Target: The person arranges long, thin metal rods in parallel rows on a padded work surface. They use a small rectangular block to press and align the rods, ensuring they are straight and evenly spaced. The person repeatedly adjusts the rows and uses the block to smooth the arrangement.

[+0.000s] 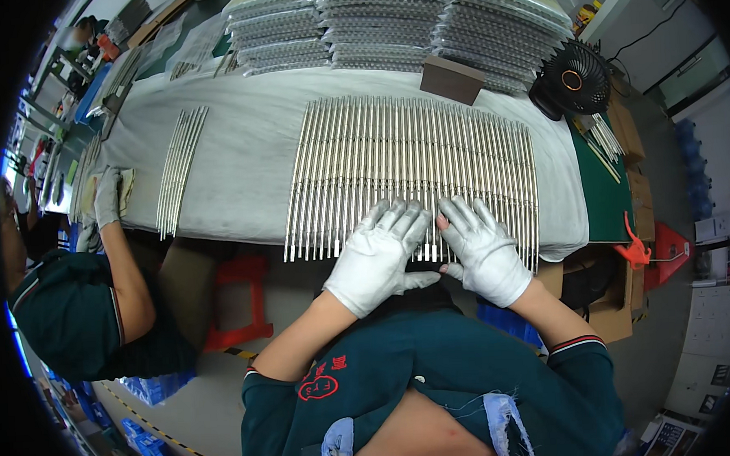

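Note:
A broad row of slim metal rods (410, 144) lies side by side on the white cloth-covered table (248, 152), their near ends by the table's front edge. My left hand (378, 252), in a white glove with greyed fingertips, rests palm down on the near ends, left of the middle. Beside it, to the right, my right hand (484, 247) lies flat on the rods, its fingers spread; a bare fingertip pokes out of its glove. Both hands are open. Under my palms and fingers, parts of the rods are hidden.
Stacks of bubble-wrapped bundles (380, 23) line the far side, a dark brown block (452, 79) before them. A black fan (574, 80) stands at the right. A smaller rod group (182, 171) lies left, near a co-worker's gloved hand (108, 197). A red stool (242, 307) is below.

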The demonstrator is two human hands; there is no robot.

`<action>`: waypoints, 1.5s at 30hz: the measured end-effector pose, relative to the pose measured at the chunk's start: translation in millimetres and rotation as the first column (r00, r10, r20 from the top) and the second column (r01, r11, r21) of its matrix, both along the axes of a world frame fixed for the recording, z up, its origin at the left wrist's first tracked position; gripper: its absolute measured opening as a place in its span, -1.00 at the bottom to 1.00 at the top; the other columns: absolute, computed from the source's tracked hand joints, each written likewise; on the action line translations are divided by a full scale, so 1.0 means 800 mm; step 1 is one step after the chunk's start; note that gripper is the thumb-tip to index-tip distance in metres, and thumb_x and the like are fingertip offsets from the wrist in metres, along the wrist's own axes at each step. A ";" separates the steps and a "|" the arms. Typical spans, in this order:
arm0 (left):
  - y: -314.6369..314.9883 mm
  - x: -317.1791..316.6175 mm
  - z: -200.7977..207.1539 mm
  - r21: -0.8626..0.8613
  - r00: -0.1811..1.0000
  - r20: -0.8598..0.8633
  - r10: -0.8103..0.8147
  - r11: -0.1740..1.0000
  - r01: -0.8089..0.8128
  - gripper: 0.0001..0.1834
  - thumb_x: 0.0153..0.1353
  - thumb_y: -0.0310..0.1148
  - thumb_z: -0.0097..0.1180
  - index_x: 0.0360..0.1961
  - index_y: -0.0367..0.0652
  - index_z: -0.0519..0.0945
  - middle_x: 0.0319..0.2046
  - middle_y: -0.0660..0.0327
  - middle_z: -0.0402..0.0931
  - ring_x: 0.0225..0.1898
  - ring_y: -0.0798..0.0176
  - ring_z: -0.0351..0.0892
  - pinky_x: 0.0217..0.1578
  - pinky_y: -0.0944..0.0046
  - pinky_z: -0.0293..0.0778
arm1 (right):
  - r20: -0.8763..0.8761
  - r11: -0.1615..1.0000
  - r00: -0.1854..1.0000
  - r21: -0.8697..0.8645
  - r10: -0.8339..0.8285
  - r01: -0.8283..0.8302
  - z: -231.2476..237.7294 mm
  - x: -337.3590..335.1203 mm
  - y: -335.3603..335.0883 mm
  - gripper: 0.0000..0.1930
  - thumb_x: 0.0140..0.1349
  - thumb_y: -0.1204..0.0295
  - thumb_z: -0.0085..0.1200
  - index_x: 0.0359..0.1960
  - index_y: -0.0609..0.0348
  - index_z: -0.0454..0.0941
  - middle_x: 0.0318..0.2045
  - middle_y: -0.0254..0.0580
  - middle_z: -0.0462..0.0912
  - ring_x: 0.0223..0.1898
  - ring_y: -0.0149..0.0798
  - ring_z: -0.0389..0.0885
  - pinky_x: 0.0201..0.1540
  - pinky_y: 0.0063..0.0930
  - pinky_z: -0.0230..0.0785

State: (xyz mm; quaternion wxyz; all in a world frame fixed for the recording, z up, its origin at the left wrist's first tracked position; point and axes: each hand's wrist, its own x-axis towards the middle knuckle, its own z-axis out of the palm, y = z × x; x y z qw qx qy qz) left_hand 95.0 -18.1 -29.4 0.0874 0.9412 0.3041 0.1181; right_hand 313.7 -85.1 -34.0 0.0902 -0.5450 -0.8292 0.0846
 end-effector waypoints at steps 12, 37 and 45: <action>0.035 -0.119 -0.008 0.138 0.981 -0.027 0.193 0.973 -0.187 0.17 -0.21 0.37 0.31 0.43 -0.02 0.31 0.26 -0.09 0.44 0.26 -0.34 0.39 0.33 -0.24 0.28 | -0.021 0.999 0.999 -0.038 -0.023 0.023 0.007 -0.014 0.003 -0.11 0.01 0.05 0.42 0.34 0.18 0.32 0.43 0.08 0.25 0.49 0.12 0.14 0.50 0.12 -0.04; 0.019 -0.092 -0.002 0.141 0.991 -0.004 0.131 0.981 -0.129 -0.15 -0.04 0.03 0.39 0.29 -0.06 0.47 0.20 0.13 0.53 0.21 -0.08 0.49 0.31 -0.11 0.33 | -0.034 0.975 0.999 0.218 -0.024 0.031 0.028 0.003 0.059 -0.06 -0.01 0.04 0.41 0.38 0.25 0.31 0.43 0.20 0.24 0.46 0.14 0.20 0.50 0.09 -0.01; 0.021 -0.091 -0.015 0.240 0.991 0.033 0.130 0.961 -0.135 -0.29 -0.02 -0.25 0.40 0.24 -0.01 0.52 0.11 0.22 0.56 0.14 0.06 0.53 0.28 -0.04 0.39 | -0.050 0.828 0.885 0.332 -0.463 0.452 -0.001 0.115 0.225 -0.20 0.12 0.22 0.36 0.42 0.05 0.33 0.37 -0.06 0.38 0.29 0.04 0.44 0.36 -0.22 0.28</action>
